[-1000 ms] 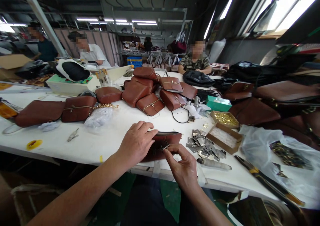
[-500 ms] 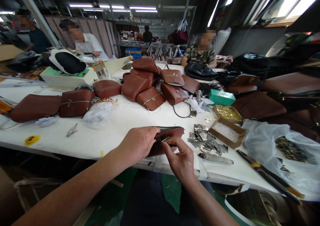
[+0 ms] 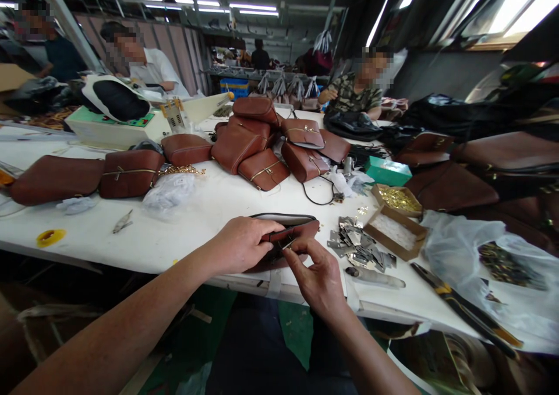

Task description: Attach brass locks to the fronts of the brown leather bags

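Note:
A small brown leather bag (image 3: 301, 229) lies at the table's front edge, its dark-rimmed mouth gaping and pale lining showing. My left hand (image 3: 244, 243) grips the bag's left side, thumb on the front and fingers over the rim. Pinched at the bag's front, my right hand (image 3: 317, 270) holds a small shiny metal piece (image 3: 288, 244), whose exact kind is too small to make out. Flat metal plates (image 3: 360, 243) are heaped just right of the bag, with a wrapped, rod-like tool (image 3: 375, 277) below them.
Finished-looking brown bags (image 3: 248, 144) are piled mid-table. Pliers (image 3: 463, 307), a clear plastic bag of hardware (image 3: 510, 264), a box of gold fittings (image 3: 397, 198) and an open carton (image 3: 399, 232) lie right. A yellow tape roll (image 3: 51, 237) lies left. Co-workers sit across.
My left hand has shifted slightly left and the bag's mouth has opened wider. My right hand keeps its pinch at the front. A co-worker opposite has raised a hand.

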The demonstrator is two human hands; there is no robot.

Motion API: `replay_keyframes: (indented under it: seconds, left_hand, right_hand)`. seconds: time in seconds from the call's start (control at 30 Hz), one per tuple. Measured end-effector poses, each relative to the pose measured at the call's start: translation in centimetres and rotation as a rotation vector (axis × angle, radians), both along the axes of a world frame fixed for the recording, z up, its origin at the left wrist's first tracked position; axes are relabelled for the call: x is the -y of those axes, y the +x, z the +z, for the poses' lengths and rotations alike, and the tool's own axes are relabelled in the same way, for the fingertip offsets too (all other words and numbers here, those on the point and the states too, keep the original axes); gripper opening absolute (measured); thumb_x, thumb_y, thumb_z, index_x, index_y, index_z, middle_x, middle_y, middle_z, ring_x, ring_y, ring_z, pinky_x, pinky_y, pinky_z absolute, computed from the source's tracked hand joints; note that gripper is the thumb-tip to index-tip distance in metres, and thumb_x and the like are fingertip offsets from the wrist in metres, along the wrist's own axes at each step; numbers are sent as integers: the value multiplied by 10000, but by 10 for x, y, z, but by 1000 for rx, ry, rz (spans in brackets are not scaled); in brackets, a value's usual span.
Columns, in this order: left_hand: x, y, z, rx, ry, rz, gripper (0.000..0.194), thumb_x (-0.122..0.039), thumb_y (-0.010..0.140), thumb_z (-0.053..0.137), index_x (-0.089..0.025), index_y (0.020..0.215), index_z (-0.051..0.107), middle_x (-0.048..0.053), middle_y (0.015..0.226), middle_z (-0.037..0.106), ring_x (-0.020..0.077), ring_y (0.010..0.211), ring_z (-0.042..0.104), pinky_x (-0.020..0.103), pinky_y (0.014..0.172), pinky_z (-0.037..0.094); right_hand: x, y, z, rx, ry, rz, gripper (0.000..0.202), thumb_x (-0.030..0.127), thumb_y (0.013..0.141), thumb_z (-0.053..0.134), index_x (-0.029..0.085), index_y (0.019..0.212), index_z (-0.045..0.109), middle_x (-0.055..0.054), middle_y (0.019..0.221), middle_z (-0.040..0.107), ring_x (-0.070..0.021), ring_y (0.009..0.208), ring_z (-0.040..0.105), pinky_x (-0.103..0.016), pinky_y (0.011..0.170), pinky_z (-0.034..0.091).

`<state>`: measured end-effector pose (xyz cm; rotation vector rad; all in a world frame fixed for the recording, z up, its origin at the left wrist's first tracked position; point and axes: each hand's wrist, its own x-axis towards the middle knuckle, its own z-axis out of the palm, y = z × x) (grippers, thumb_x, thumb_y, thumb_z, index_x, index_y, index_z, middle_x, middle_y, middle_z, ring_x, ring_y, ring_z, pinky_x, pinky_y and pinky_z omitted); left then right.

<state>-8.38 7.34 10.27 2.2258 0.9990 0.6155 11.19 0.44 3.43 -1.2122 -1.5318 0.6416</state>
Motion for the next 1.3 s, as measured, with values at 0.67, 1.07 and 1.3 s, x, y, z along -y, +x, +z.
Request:
replay_keyframes:
  seconds: [0.67,1.07,1.3]
  left_hand:
    - [-3,-2,-3,-60,-105,-38,391,-168,818,591,-295,1124,798,-11,948,804,207,833,729,282,793,547]
    - [-13,-6,-4,-64,-181,-88,440,-140,818,570,-256,1197,761,-28,998,789,172,865,703,240,773,498]
    - [-9,-5,-2,-88,-166,-73,394,-158,836,585,-268,1163,775,-26,1001,790,178,884,711,257,805,510]
  right_hand:
    - [5,6,7,89,-21,74,115,266,993,644,228,884,638,1,826,636,-158,737,570,-276,688,430]
    - [1,2,-8,-81,22,85,130,297,994,661,226,887,641,-13,870,642,-177,802,593,-306,748,454]
    - [6,-5,0,22,63,6,119,265,996,645,223,885,645,-8,859,658,-169,793,619,-295,753,471]
